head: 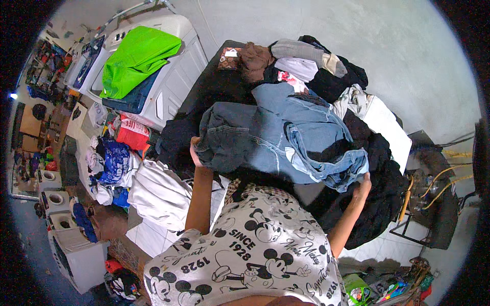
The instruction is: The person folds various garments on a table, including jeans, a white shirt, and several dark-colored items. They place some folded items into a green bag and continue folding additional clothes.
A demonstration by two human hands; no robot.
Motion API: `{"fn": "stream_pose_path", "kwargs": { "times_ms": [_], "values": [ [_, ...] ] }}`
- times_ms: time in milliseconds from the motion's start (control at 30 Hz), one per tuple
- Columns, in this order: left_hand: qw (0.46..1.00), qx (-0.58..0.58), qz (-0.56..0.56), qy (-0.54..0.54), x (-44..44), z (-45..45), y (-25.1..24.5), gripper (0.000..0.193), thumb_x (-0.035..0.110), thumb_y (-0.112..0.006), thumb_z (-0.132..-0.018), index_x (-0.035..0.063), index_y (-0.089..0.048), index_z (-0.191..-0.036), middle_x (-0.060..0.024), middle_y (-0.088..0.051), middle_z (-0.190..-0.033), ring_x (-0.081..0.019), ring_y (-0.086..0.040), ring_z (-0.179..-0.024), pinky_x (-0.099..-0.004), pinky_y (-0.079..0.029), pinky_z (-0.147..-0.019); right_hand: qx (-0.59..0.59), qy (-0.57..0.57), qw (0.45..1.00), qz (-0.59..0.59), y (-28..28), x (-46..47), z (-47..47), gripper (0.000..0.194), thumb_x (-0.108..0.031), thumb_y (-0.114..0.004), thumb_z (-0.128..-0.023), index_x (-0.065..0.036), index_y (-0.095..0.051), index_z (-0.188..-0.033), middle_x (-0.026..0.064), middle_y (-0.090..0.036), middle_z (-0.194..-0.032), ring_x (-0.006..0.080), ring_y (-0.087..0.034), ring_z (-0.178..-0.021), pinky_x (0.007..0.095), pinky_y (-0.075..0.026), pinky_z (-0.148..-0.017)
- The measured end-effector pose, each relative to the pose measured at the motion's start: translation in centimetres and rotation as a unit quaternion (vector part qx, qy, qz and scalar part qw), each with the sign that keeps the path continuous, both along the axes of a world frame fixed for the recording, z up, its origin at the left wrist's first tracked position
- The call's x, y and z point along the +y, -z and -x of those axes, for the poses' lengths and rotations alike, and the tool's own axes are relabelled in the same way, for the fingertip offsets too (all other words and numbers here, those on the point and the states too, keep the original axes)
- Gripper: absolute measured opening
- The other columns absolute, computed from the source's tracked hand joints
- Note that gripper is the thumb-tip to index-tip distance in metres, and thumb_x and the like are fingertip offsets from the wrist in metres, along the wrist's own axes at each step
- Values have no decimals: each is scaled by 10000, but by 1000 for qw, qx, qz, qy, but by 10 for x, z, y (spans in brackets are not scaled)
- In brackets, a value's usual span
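Before me a pair of denim jeans (268, 141), dark grey on the left and faded blue on the right, is stretched bunched between both hands. My left hand (196, 152) grips the dark end, its fingers partly hidden behind the cloth. At the other side my right hand (362, 188) holds the light blue end near its rumpled, folded edge. Black clothes (375, 157) lie heaped beneath and to the right of the jeans. Beyond them are a brown cloth (255, 61), a grey checked garment (296, 49) and a white folded cloth (296, 69).
A white washing machine (180, 72) stands at the back left with a bright green cloth (138, 61) on top. White fabric (160, 191) and blue-and-white clothes (115, 160) lie at the left. A white flat item (388, 128) rests on the pile at right, near a dark stand (440, 222).
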State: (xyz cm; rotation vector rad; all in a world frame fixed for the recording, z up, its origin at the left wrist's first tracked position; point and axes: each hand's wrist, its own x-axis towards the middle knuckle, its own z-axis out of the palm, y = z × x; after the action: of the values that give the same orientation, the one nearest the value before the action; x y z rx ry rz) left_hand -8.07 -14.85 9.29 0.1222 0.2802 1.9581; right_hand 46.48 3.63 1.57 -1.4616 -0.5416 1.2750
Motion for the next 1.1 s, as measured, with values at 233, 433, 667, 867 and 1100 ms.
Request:
{"fn": "stream_pose_path", "kwargs": {
  "times_ms": [233,433,667,867,1100],
  "values": [
    [979,180,99,-5,-8,-16,-22,334,201,-526,-748,84,-596,-1053,-118,-614,-1016,-269,-585,-897,-376,-472,-840,-544,45,799,-254,-60,16,79,594,-271,-660,-813,35,-423,-1263,210,-492,-1196,322,-482,-1079,388,-358,-964],
    [923,241,302,0,12,-29,-83,543,158,-530,-785,61,-429,-1310,-110,-534,-1206,-265,-549,-1059,-363,-436,-924,-470,-466,703,-260,-145,-39,173,495,-316,-654,-803,-64,-536,-1212,158,-552,-1183,292,-490,-1148,378,-326,-998],
    [621,713,318,-69,26,-26,-53,555,170,-636,-793,34,-427,-1289,-184,-409,-1328,-298,-389,-1238,-386,-325,-1015,-282,-404,866,-84,-124,-39,153,270,-236,-587,-874,10,-619,-981,99,-638,-811,106,-526,-739,280,-438,-703],
    [558,829,4,-28,78,-116,-75,582,230,-712,-750,22,-453,-1228,-186,-497,-1229,-321,-481,-1137,-391,-386,-959,-42,-266,961,-59,-113,-36,107,278,-201,-579,-882,-2,-619,-1072,12,-636,-1004,113,-550,-895,257,-400,-840],
    [717,535,81,439,117,-224,-39,448,391,-585,-876,17,-522,-1114,-107,-638,-956,-157,-606,-780,-297,-502,-665,-36,-241,967,-70,-129,-59,114,272,-204,-618,-867,-26,-639,-1071,-11,-641,-948,73,-548,-801,231,-423,-747]
  ]
}}
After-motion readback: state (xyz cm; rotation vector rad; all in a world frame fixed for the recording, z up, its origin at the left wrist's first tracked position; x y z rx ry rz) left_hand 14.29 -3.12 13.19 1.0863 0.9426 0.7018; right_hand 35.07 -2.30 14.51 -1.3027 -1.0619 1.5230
